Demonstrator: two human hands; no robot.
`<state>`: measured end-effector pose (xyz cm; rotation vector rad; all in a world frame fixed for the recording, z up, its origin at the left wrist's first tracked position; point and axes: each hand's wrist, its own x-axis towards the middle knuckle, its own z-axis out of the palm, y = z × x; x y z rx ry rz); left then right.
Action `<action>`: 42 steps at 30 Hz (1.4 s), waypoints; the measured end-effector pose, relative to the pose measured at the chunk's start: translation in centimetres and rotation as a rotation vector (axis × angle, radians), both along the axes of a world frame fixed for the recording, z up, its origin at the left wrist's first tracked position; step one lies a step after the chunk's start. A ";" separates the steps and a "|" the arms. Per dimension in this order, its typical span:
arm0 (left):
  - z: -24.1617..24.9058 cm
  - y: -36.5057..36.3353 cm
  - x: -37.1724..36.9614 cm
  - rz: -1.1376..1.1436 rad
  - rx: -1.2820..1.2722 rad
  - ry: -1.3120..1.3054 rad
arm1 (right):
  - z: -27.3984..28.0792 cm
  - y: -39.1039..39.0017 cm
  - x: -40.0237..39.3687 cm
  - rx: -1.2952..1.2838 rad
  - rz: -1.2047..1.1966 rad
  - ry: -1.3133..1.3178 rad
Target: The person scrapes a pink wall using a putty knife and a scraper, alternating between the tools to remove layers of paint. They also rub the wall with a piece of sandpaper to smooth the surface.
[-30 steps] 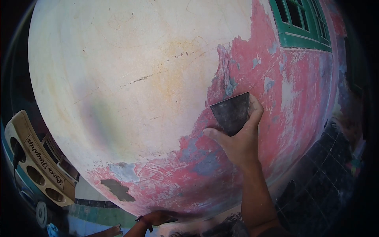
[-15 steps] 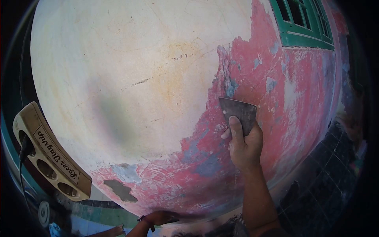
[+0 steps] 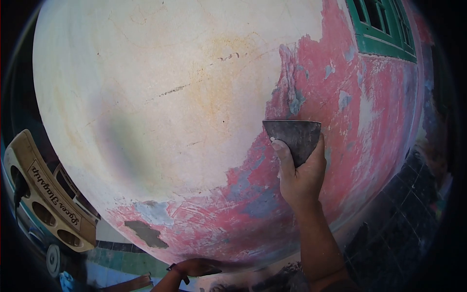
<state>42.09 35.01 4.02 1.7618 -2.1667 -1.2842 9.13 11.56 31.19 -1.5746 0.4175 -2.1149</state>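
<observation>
My right hand (image 3: 302, 182) is closed around a dark metal scraper (image 3: 296, 137), thumb along its left side. The scraper's broad straight edge points up and lies over the wall (image 3: 209, 107), where cream paint meets a stripped pink area. A torn, wrinkled strip of paint (image 3: 290, 78) stands out just above the blade. Low in the view, my left hand (image 3: 193, 267), with a dark band at the wrist, is at the wall's lower part. Its fingers are in shadow, and I cannot tell whether they hold anything.
A tan power strip (image 3: 53, 192) with a black plug (image 3: 20, 190) in it is at the left. The green window frame (image 3: 386, 46) is at the upper right. Dark floor tiles (image 3: 404, 209) lie at lower right; a bare grey patch (image 3: 146, 233) marks the low wall.
The scraper has turned so its edge is nearly level, and my right thumb has shifted along its left side. The view has moved slightly, with the power strip now farther left.
</observation>
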 end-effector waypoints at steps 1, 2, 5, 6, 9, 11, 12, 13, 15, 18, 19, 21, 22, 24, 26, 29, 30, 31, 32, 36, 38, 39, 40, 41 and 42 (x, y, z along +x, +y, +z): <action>-0.6 -0.2 0.3 0.008 0.019 -0.026 | -0.1 -0.1 0.0 -0.039 -0.010 0.013; -1.0 -0.2 0.4 0.014 0.037 -0.054 | 0.0 0.0 -0.1 -0.017 -0.004 0.035; -1.1 -0.2 0.4 0.013 0.021 -0.046 | 0.1 0.4 -0.3 0.030 0.000 0.019; -0.7 -0.2 0.3 0.017 0.015 -0.037 | 0.0 0.6 0.2 0.034 -0.004 -0.035; 1.6 -0.4 -0.9 0.033 0.018 -0.029 | -0.5 0.4 1.7 -0.057 -0.075 -0.107; 2.7 -0.5 -1.7 0.033 0.057 -0.060 | -0.7 0.5 1.7 -0.089 -0.102 -0.080; 1.4 -0.3 -1.0 0.013 0.040 -0.072 | -0.6 0.7 1.4 -0.078 -0.098 -0.051; -0.9 -0.1 0.5 -0.009 0.021 -0.086 | -0.5 0.7 1.1 -0.070 -0.096 -0.022; -2.4 -0.3 1.1 -0.036 -0.007 -0.075 | -0.6 0.7 0.8 -0.059 -0.047 0.000; -2.9 -0.5 0.9 -0.033 -0.040 0.003 | -0.4 0.9 0.5 0.036 0.051 -0.050; -2.9 -0.5 0.8 -0.024 -0.062 0.030 | -0.4 0.9 0.6 0.081 0.089 -0.086; -2.8 -0.5 1.0 -0.008 -0.083 0.018 | -0.4 0.9 1.3 0.039 0.060 -0.152; -1.7 -0.5 0.3 -0.002 -0.081 -0.019 | -0.4 0.8 1.7 0.019 0.046 -0.182; 0.5 -0.3 -1.0 0.005 -0.051 -0.076 | -0.5 0.7 2.1 -0.031 0.004 -0.142; 2.3 -0.7 -2.0 -0.006 0.000 -0.129 | -0.7 0.9 1.8 -0.051 -0.033 -0.075; -0.1 -1.0 -0.5 -0.041 0.064 -0.050 | -0.7 1.3 1.2 -0.011 -0.052 -0.020; -0.6 -0.8 -0.2 -0.021 0.032 -0.039 | -0.5 1.1 1.2 0.019 -0.043 -0.057; -0.5 -0.7 -0.3 0.001 0.000 -0.027 | -0.3 0.9 1.3 0.047 -0.031 -0.095; -0.5 -0.6 -0.4 0.029 -0.032 -0.012 | -0.4 0.7 1.5 0.019 -0.030 -0.137; 3.9 0.0 -2.7 0.083 0.040 -0.079 | -0.9 0.4 2.2 -0.045 -0.025 -0.151; 5.0 -0.4 -3.1 0.051 0.036 -0.118 | -1.0 0.6 1.7 -0.061 -0.048 -0.066; 4.2 -0.5 -2.4 0.030 0.062 -0.098 | -1.1 1.1 1.5 -0.066 -0.063 -0.009; 2.3 -0.4 -1.0 0.008 0.087 -0.079 | -1.2 1.3 1.2 -0.070 -0.077 0.047; 0.6 -0.4 -0.1 -0.011 0.113 -0.064 | -1.0 1.1 0.9 -0.054 -0.088 0.023; -0.6 -0.3 0.4 -0.014 0.081 -0.085 | -0.8 0.8 0.8 -0.037 -0.097 -0.004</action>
